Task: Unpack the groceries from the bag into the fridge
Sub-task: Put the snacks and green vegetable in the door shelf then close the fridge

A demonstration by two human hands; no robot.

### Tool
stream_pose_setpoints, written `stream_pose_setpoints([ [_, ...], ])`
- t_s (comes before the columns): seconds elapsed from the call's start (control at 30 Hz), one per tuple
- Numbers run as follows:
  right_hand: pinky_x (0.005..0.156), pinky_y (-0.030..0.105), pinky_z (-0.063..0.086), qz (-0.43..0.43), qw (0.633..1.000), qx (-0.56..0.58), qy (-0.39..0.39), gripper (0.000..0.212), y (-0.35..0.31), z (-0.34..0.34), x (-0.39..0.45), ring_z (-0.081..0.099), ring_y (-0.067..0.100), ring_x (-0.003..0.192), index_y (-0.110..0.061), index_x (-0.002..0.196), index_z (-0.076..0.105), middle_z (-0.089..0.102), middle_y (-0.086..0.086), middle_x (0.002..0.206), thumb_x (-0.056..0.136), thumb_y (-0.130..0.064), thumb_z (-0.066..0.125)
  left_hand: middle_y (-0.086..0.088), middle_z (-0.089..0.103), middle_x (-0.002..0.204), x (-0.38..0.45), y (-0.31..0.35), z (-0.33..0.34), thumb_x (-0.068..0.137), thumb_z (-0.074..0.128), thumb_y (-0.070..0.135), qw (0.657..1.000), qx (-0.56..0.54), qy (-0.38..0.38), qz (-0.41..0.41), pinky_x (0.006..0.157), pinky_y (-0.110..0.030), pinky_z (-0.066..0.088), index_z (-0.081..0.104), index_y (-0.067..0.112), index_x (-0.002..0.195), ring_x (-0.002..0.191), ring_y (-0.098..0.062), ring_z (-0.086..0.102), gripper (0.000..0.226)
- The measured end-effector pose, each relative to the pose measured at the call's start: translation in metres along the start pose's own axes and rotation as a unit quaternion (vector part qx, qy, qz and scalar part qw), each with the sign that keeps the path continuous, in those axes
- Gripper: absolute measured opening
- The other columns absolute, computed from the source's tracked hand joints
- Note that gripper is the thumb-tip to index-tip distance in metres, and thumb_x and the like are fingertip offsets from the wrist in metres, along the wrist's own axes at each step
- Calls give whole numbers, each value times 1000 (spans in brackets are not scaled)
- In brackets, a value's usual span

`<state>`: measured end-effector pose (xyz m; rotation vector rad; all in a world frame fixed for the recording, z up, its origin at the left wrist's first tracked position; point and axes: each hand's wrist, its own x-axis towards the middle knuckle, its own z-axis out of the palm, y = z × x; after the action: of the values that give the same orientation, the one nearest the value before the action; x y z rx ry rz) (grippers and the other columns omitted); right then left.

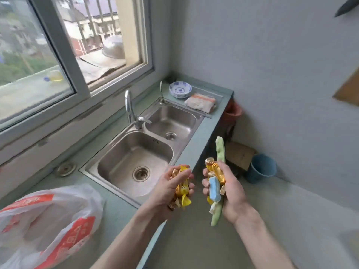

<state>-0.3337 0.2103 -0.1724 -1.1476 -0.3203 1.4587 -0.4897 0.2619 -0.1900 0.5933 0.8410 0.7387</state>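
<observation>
Both hands grip sweets (pixel 182 188) past counter edge (pixel 196 154), sink (pixel 136 164) near

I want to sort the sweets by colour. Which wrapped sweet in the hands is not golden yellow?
The light blue sweet, in the right hand beside the green pod; every other wrapper is golden yellow.

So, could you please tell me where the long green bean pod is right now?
In the head view, the green bean pod is gripped in the right hand with wrapped candies, right of the sink, past the counter edge.
</observation>
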Motion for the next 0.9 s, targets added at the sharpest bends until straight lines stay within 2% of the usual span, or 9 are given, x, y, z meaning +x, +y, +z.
stream_pose_setpoints([
  [0.17, 48, 25, 44, -59, 994, 51, 82, 30, -50, -95, -37, 50, 14, 57, -13, 105, 63, 60, 3, 79, 100, -42, 56, -9, 66, 89, 19, -47, 107, 91, 73, 28, 995, 62, -71, -35, 40, -25, 49, 65, 9, 121, 58, -19, 65, 36],
  [0.33, 49, 24, 43, -101, 983, 81, 129, 30, -96, -192, -81, 49, 14, 57, -17, 101, 66, 59, 2, 80, 101, -45, 55, -9, 63, 94, 29, -104, 210, 91, 74, 32, 981, 129, -132, -54, 43, -26, 49, 64, 8, 124, 64, -20, 66, 43],
  [0.47, 53, 26, 43, -131, 969, 100, 182, 40, -128, -270, -121, 51, 15, 56, -19, 80, 75, 59, 4, 77, 101, -47, 56, -7, 63, 88, 32, -158, 288, 96, 69, 37, 968, 178, -162, -69, 45, -24, 44, 63, 11, 121, 64, -19, 66, 36],
  [0.57, 53, 26, 44, -141, 956, 126, 224, 39, -150, -330, -151, 52, 14, 55, -18, 82, 73, 60, 3, 73, 100, -48, 57, -6, 64, 78, 37, -200, 342, 95, 71, 38, 967, 173, -168, -79, 55, -27, 44, 62, 6, 124, 60, -18, 63, 43],
  [0.67, 52, 26, 44, -150, 938, 162, 266, 38, -168, -386, -181, 52, 15, 55, -17, 78, 73, 59, 4, 71, 98, -47, 61, -10, 64, 77, 42, -239, 389, 94, 72, 37, 962, 172, -183, -104, 49, -25, 50, 64, 2, 118, 55, -17, 59, 42],
  [0.73, 54, 27, 44, -156, 922, 187, 302, 31, -176, -420, -200, 53, 15, 56, -16, 87, 71, 59, 3, 73, 97, -45, 63, -12, 64, 79, 43, -262, 418, 95, 71, 35, 957, 173, -200, -123, 50, -23, 53, 63, 0, 117, 56, -16, 60, 42],
  [0.8, 56, 28, 44, -170, 906, 211, 324, 27, -184, -453, -220, 53, 16, 57, -16, 94, 70, 59, 2, 77, 96, -43, 65, -11, 65, 84, 44, -286, 452, 96, 71, 31, 951, 167, -215, -145, 51, -23, 55, 61, -2, 124, 59, -16, 61, 45],
  [0.9, 57, 28, 45, -177, 886, 240, 354, 29, -192, -483, -242, 54, 16, 57, -14, 94, 69, 60, 4, 75, 97, -43, 64, -14, 64, 92, 46, -313, 488, 95, 72, 23, 948, 146, -224, -174, 58, -25, 59, 59, -2, 130, 65, -21, 66, 45],
])
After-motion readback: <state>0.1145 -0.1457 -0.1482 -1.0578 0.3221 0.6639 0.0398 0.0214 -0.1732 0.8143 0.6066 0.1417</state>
